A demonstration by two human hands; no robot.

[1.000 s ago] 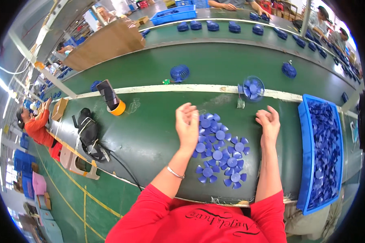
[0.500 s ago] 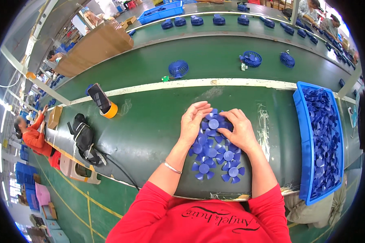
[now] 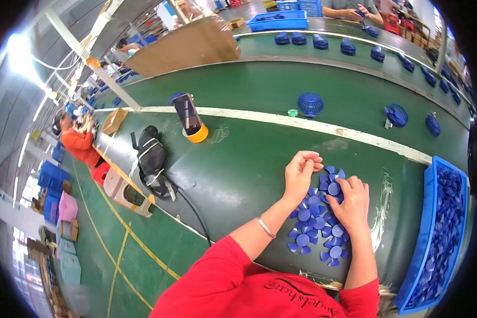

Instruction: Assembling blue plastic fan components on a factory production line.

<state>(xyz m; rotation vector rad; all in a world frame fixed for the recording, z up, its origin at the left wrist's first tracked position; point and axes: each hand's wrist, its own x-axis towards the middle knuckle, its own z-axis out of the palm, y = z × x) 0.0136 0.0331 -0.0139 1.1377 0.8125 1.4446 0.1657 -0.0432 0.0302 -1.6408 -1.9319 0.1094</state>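
Two bare hands work over a heap of small blue plastic fan blades (image 3: 315,222) on a dark green workbench (image 3: 238,175), seen from the head camera looking down. The left hand (image 3: 299,172) hovers at the heap's upper left edge with its fingers curled together, fingertips pinched as if on a small part, though what they grip cannot be told. The right hand (image 3: 351,204) lies palm down on the heap's right side, fingers bent and pressing on the blades. Each blade piece is a smooth, matte moulding with a round hub and flat petal-like vanes, and they overlap loosely. Sorting them well likely means lifting one by its hub while the other hand steadies the pile, so vanes do not snag. A blue plastic bin (image 3: 426,233) full of similar pieces stands just to the right. Farther up the bench a black cylinder with an orange base (image 3: 191,119) stands upright. Round blue fan grilles (image 3: 310,103) rest on the green conveyor beyond the pale strip.
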